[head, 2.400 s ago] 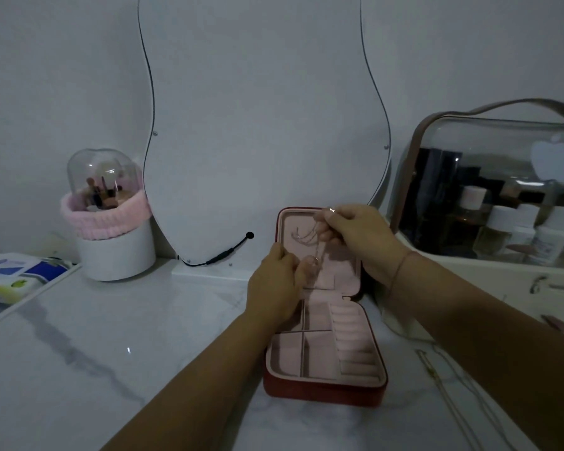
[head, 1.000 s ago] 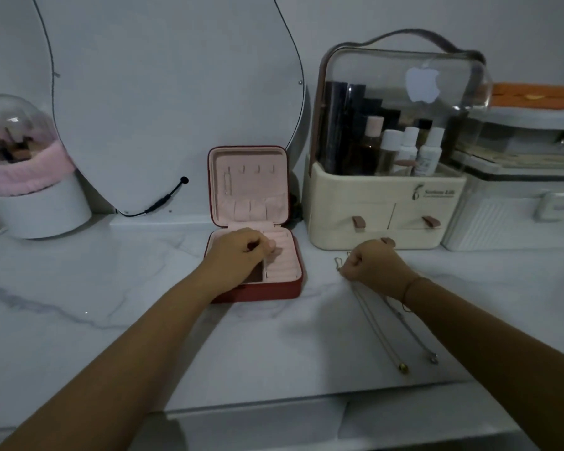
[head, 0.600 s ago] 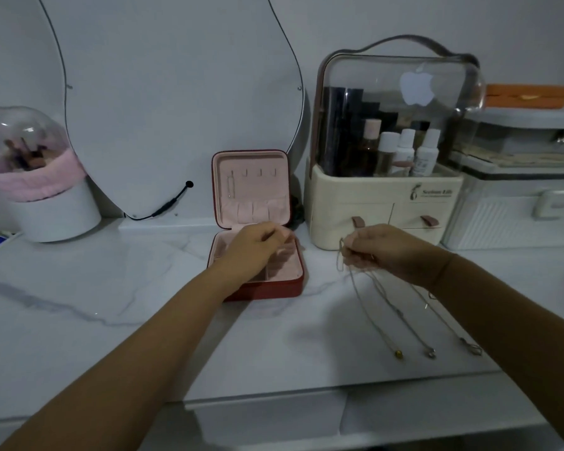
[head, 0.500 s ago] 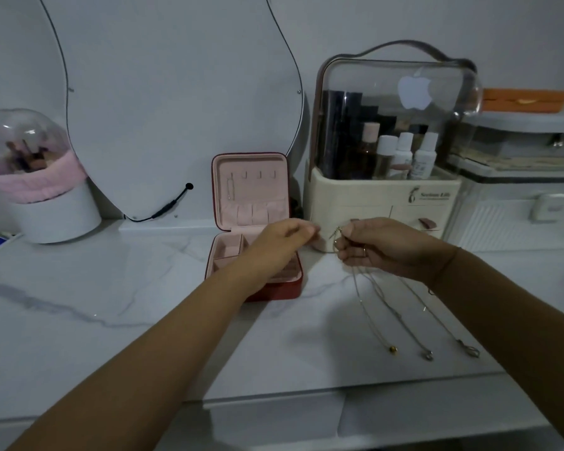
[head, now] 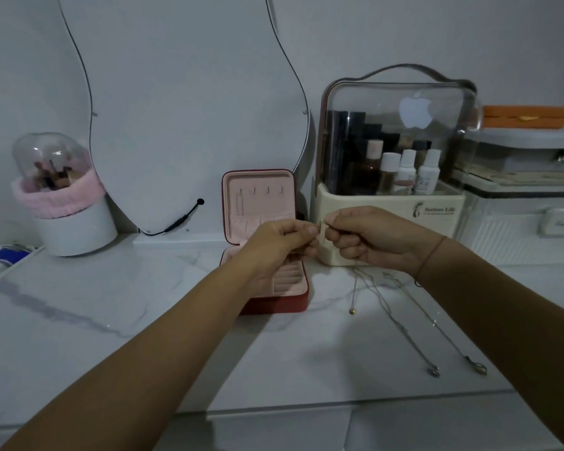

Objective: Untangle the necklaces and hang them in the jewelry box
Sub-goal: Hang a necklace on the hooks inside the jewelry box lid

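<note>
White, grey-veined marble countertop (head: 111, 304) carries a square red jewelry box (head: 274, 305), its pink velvety lid upright with 4 hooks. Just right of the box, the left hand (head: 274, 242) and right hand (head: 372, 239) meet, each pinching the top ends of the necklaces (head: 394, 320) with curled fingers. 3 thin metal chains run from the right fist toward the viewer: 1 with a gold bead hangs almost straight down, and 2 slant down-right along the marble to small pendants. Half a second ago the left hand was only reaching toward the right, and the beaded chain slanted across the counter.
</note>
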`<state>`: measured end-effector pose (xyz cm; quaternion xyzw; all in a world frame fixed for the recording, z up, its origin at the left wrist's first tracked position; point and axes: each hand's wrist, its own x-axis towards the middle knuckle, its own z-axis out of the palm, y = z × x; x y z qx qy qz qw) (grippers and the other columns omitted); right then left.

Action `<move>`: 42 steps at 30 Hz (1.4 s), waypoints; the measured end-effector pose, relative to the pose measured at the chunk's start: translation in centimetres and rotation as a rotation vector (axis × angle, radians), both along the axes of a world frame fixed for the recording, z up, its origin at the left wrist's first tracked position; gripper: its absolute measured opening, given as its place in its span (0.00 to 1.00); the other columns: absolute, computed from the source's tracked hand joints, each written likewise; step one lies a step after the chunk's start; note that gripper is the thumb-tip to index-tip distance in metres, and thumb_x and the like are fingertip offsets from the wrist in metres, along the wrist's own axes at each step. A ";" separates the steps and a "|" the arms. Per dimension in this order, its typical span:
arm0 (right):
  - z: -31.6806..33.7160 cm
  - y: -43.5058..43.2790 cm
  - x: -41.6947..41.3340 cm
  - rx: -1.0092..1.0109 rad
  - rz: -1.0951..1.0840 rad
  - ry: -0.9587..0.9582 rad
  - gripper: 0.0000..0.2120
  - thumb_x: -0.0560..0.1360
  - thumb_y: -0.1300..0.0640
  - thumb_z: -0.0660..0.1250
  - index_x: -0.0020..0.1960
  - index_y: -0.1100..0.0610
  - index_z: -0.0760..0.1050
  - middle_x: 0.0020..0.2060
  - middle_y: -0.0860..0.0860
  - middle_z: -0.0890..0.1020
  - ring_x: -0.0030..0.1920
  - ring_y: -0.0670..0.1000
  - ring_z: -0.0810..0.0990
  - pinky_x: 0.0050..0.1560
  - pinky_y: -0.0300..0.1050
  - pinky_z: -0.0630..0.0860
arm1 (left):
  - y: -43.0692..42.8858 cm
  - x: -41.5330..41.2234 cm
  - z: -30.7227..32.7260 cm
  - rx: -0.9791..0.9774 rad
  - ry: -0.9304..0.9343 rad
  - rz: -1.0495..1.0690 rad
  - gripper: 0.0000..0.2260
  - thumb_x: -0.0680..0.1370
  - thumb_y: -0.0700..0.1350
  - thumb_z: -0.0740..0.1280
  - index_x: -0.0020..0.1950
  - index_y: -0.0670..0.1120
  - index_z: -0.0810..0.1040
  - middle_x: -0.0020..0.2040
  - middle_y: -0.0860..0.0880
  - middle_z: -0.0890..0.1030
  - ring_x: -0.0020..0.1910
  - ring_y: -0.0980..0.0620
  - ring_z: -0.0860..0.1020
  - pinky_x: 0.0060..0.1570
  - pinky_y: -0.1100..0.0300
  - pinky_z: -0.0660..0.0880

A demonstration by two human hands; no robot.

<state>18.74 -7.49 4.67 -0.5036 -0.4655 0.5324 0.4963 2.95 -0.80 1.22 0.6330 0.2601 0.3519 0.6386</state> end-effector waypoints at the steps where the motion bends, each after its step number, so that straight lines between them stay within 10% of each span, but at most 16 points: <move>1: 0.2 0.2 -0.3 -0.002 -0.005 -0.021 0.09 0.80 0.61 0.60 0.42 0.60 0.71 0.31 0.53 0.72 0.23 0.42 0.62 0.21 0.31 0.57 | 0.2 -0.3 0.4 0.013 -0.007 0.022 0.04 0.78 0.39 0.66 0.45 0.42 0.80 0.35 0.49 0.80 0.34 0.56 0.78 0.42 0.65 0.77; 10: 3.7 3.4 -3.0 0.196 -0.072 -0.222 0.06 0.78 0.59 0.64 0.44 0.59 0.76 0.31 0.49 0.75 0.29 0.44 0.71 0.30 0.36 0.67 | 2.8 -2.2 6.9 0.049 -0.088 0.056 0.12 0.79 0.49 0.65 0.38 0.47 0.77 0.35 0.49 0.78 0.36 0.55 0.76 0.44 0.60 0.75; 14: 6.2 5.0 -4.4 0.247 -0.112 -0.066 0.07 0.79 0.60 0.61 0.44 0.57 0.76 0.40 0.52 0.79 0.44 0.48 0.77 0.48 0.43 0.70 | 4.0 -3.0 9.9 0.093 -0.098 0.078 0.11 0.79 0.49 0.65 0.38 0.47 0.77 0.35 0.51 0.78 0.35 0.55 0.76 0.45 0.60 0.74; 21: 7.3 7.8 -6.0 0.240 -0.091 0.299 0.10 0.81 0.66 0.55 0.43 0.62 0.71 0.37 0.57 0.74 0.38 0.49 0.73 0.45 0.41 0.73 | 6.3 -4.3 11.6 -0.079 -0.192 0.105 0.12 0.79 0.47 0.64 0.36 0.46 0.73 0.30 0.50 0.77 0.29 0.54 0.77 0.35 0.61 0.78; 26: 5.3 10.9 -6.4 0.134 -0.009 0.168 0.07 0.80 0.62 0.58 0.45 0.60 0.72 0.32 0.52 0.70 0.25 0.43 0.67 0.23 0.32 0.62 | 8.7 -4.4 9.8 0.108 0.045 0.235 0.09 0.79 0.47 0.65 0.41 0.44 0.78 0.26 0.53 0.67 0.26 0.56 0.63 0.27 0.65 0.62; 32: 2.6 14.5 -5.7 0.162 -0.171 0.067 0.04 0.77 0.64 0.64 0.43 0.63 0.73 0.29 0.52 0.69 0.19 0.41 0.62 0.18 0.32 0.56 | 12.0 -4.6 7.2 0.270 0.234 0.329 0.08 0.78 0.46 0.67 0.47 0.43 0.82 0.29 0.53 0.75 0.30 0.56 0.69 0.31 0.65 0.67; 38: -0.7 17.5 -6.9 0.302 -0.643 -0.386 0.11 0.73 0.59 0.71 0.32 0.56 0.76 0.28 0.49 0.76 0.32 0.48 0.73 0.37 0.42 0.73 | 15.1 -2.6 3.2 0.392 0.306 0.675 0.09 0.75 0.46 0.70 0.38 0.43 0.83 0.37 0.48 0.82 0.36 0.55 0.78 0.37 0.63 0.73; 42: -1.5 18.4 -7.6 0.367 -0.789 -0.544 0.16 0.76 0.59 0.68 0.30 0.55 0.70 0.28 0.48 0.73 0.30 0.45 0.69 0.32 0.37 0.65 | 15.7 -1.4 1.5 0.505 0.283 0.859 0.10 0.76 0.45 0.69 0.36 0.42 0.82 0.33 0.48 0.81 0.33 0.55 0.76 0.35 0.63 0.68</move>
